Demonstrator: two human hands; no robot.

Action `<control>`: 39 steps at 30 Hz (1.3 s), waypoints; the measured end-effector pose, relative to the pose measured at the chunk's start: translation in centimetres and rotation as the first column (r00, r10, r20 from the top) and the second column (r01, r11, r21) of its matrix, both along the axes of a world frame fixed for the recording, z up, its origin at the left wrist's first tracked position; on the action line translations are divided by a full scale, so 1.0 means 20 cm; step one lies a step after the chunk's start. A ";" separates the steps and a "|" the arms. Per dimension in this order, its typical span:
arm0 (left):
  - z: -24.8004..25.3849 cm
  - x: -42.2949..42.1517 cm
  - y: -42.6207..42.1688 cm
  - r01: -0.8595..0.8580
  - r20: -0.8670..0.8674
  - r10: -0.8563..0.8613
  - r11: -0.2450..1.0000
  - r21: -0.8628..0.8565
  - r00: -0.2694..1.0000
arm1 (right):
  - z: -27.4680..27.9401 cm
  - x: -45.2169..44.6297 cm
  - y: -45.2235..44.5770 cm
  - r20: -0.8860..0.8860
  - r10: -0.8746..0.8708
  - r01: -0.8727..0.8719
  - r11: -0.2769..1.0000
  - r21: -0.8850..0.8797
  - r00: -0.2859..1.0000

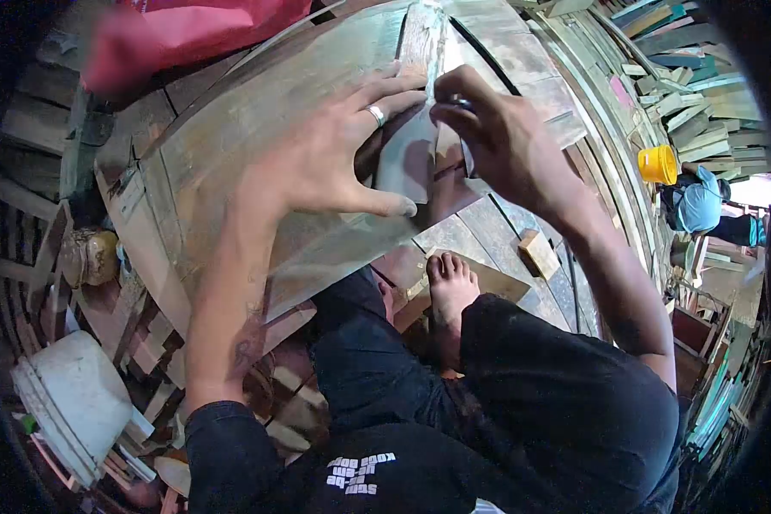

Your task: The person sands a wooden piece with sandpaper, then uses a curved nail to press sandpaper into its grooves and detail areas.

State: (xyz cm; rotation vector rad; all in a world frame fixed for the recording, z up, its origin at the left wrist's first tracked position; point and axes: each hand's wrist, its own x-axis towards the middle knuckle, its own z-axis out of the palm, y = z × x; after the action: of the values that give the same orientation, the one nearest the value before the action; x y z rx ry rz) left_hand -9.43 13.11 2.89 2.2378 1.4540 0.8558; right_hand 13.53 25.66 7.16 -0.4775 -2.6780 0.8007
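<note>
My left hand [338,146], a ring on one finger, reaches over a wide thin wooden board [223,146]. Its fingers are spread, with the thumb well apart, and the fingertips lie by a narrow pale-edged wooden strip [421,43]. Below them, between thumb and fingers, is a smooth grey-white piece [405,163] whose kind I cannot make out. Close by on the right, my right hand [497,128] is closed, fingers curled down at the strip's near end. Something small and shiny shows at its fingers; what they grip is hidden.
My bare foot [454,287] rests on a plank below the hands, near a small wood block [539,254]. A white tub [77,394] stands at left, a red bag [206,34] above. Stacked timber [720,128], a yellow bucket [657,164] and another person [698,204] are at right.
</note>
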 end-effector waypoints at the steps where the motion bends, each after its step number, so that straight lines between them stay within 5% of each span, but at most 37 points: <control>1: -0.01 0.01 -0.01 -0.021 0.018 0.021 1.000 -0.015 1.000 | -0.02 0.00 -0.01 -0.008 0.024 -0.024 1.000 0.010 1.000; 14: -0.01 0.02 -0.01 -0.058 -0.016 0.058 0.998 0.015 0.998 | -0.04 -0.05 -0.03 -0.059 0.040 -0.037 0.998 0.046 0.997; 24: -0.01 0.01 0.01 -0.064 -0.035 0.064 0.998 -0.002 0.997 | 0.02 -0.05 -0.09 0.175 0.138 -0.173 0.965 0.200 0.975; 39: -0.02 0.02 0.00 -0.082 0.030 0.082 0.997 -0.002 0.996 | 0.00 -0.05 -0.06 0.094 0.158 -0.162 0.986 0.030 0.983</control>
State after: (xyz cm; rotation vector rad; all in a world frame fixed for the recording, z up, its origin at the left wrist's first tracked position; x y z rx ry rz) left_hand -8.99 13.09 2.45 2.1682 1.5419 0.9095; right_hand 12.55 24.49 7.14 -0.2991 -2.8395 0.7885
